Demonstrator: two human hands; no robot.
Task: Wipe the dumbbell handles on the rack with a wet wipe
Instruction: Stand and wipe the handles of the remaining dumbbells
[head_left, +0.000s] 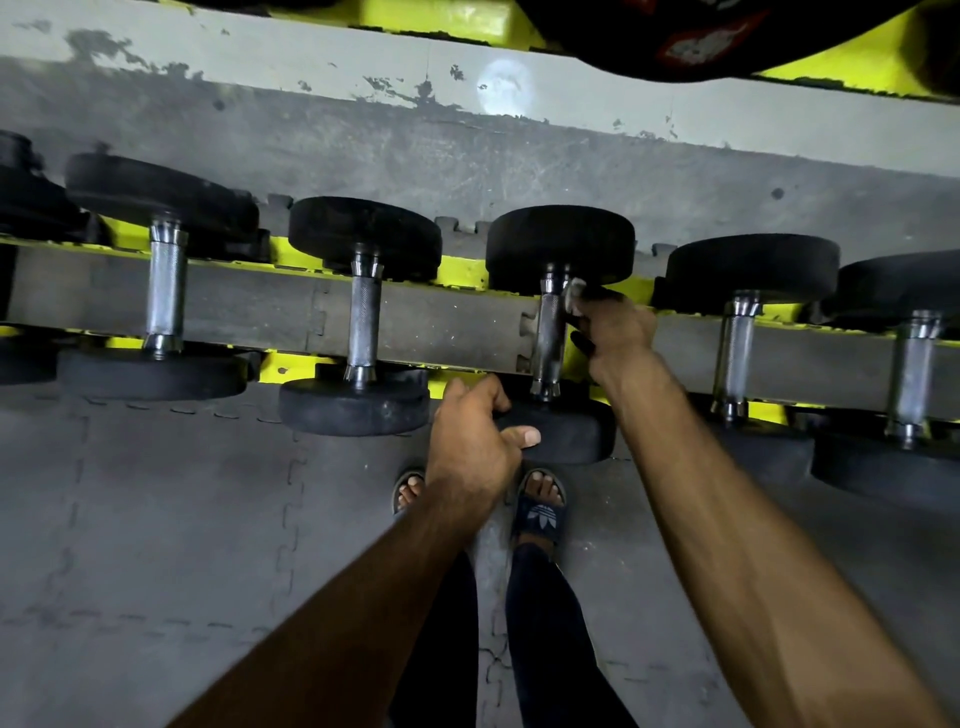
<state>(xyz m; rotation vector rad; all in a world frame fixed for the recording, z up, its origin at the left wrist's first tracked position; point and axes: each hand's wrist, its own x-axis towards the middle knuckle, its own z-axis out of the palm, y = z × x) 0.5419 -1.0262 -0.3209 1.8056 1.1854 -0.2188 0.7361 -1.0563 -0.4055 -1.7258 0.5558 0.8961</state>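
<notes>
Several black dumbbells with chrome handles lie across a yellow rack (470, 270). My right hand (615, 330) holds a white wet wipe (574, 293) against the upper end of the middle dumbbell's knurled handle (548, 338). My left hand (470, 441) grips the rim of that dumbbell's near weight (571, 434), thumb on its face. Most of the wipe is hidden inside my fingers.
Neighbouring dumbbell handles stand to the left (363, 325) and right (737, 348). Grey foam floor mats (156, 519) lie below the rack. My feet in sandals (540, 506) stand just under the rack's front. A black weight plate (701, 36) hangs at the top right.
</notes>
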